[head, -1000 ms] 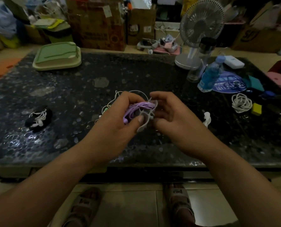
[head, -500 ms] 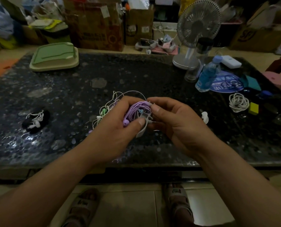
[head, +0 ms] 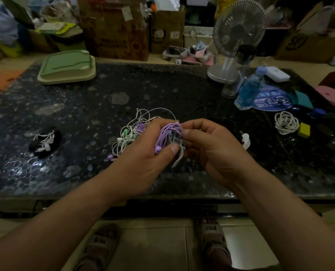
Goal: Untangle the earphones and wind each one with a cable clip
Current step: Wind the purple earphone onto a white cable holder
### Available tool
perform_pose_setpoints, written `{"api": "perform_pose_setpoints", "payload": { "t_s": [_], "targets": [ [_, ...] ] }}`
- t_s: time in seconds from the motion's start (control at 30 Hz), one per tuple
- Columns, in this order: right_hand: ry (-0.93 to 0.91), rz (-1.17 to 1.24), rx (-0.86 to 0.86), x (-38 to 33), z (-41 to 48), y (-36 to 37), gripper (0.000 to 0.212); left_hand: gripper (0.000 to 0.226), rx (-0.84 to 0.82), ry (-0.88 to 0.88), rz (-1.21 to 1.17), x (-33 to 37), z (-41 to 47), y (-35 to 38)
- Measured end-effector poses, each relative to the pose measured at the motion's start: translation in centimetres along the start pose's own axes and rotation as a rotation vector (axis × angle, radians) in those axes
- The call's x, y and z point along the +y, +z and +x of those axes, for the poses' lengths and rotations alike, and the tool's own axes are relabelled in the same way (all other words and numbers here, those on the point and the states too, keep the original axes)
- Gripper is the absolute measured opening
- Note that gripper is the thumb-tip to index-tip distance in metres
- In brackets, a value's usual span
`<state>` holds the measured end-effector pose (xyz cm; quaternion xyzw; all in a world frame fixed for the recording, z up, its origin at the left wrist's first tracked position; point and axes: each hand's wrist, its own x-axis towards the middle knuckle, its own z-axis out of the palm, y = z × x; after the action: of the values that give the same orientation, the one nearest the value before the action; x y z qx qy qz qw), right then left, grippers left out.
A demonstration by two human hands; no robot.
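Where the hands meet: my left hand curls round the coiled purple earphones, thumb pressing the grey cable clip against them, just above the table.
Other side: my right hand pinches the coil's top, I judge to steady it while the clip closes.
Tangle: white and green earphones lie on the table behind my left hand.
Hidden: the clip's fastening, covered by fingers; I cannot read it.

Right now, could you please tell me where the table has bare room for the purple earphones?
Bare tabletop lies between the green tray and the tangle, and between the tangle and the black bundle. The right end is crowded: bottle, fan, white coil, yellow block.
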<state>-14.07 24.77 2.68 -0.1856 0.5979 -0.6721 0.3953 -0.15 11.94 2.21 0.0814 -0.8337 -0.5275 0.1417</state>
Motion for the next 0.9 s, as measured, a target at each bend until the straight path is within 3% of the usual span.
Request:
{"api": "perform_pose_setpoints", "payload": {
  "t_s": [0.17, 0.53, 0.73, 0.9],
  "targets": [
    [0.109, 0.031, -0.029, 0.1, 0.4, 0.3, 0.028, 0.036, -0.053, -0.022, 0.007, -0.3, 0.0, 0.0],
    [0.17, 0.04, 0.001, 0.5, 0.7, 0.3, 0.009, 0.048, -0.129, -0.05, -0.027, -0.4, 0.3, -0.5],
    [0.127, 0.024, -0.134, 0.2, 0.3, 0.3, 0.038, 0.046, -0.165, -0.08, -0.109, -0.3, 0.3, -1.0],
    [0.117, -0.05, -0.216, 0.1, 0.0, 0.1, 0.037, 0.052, -0.208, -0.12, -0.179, 0.1, 0.1, -1.6]
  ]
}}
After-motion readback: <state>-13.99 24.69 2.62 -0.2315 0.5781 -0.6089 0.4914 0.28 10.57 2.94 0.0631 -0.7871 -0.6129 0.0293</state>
